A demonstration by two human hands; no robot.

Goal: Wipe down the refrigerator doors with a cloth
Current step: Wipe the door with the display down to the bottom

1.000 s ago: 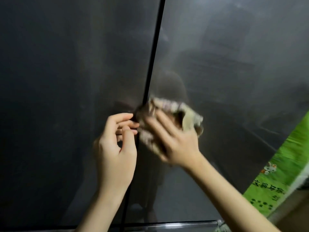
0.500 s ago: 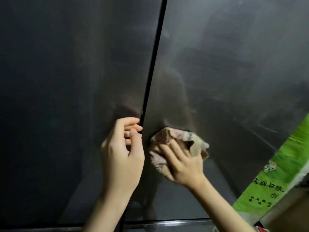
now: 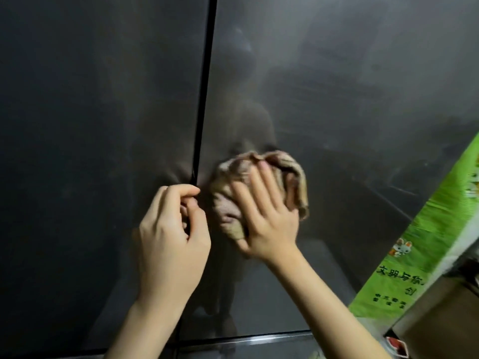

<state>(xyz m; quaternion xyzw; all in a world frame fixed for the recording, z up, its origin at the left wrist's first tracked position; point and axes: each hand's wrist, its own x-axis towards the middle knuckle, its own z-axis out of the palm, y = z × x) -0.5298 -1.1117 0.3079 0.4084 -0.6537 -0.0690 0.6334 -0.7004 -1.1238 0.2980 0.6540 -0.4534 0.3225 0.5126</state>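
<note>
Dark, glossy refrigerator doors fill the view, split by a black seam running from 12 o'clock down to about 7 o'clock. It divides the left door from the right door.

The cloth is bunched against the right door just below centre, close beside the seam. The right hand presses it flat, its fingers straight, slightly spread and laid over the folds. Loose cloth bulges out at the hand's 12 and 2 o'clock.

At 9 o'clock of the cloth, the left hand has its fingers curled together, tips tucked into the seam at the left door's edge, probably steadying it.

The cloth looks soft, light and limp, a worn tan rag that would crumple and slide out under a loose palm. It is best held wadded under the whole hand, with the free flaps gathered in. The door face looks hard, smooth and slick, and should take firm pressure, though it appears to show smears readily.

At 4 o'clock a green printed pack with a cartoon rabbit leans beside the fridge. It looks sealed and its contents are hidden. No open container is in view.
</note>
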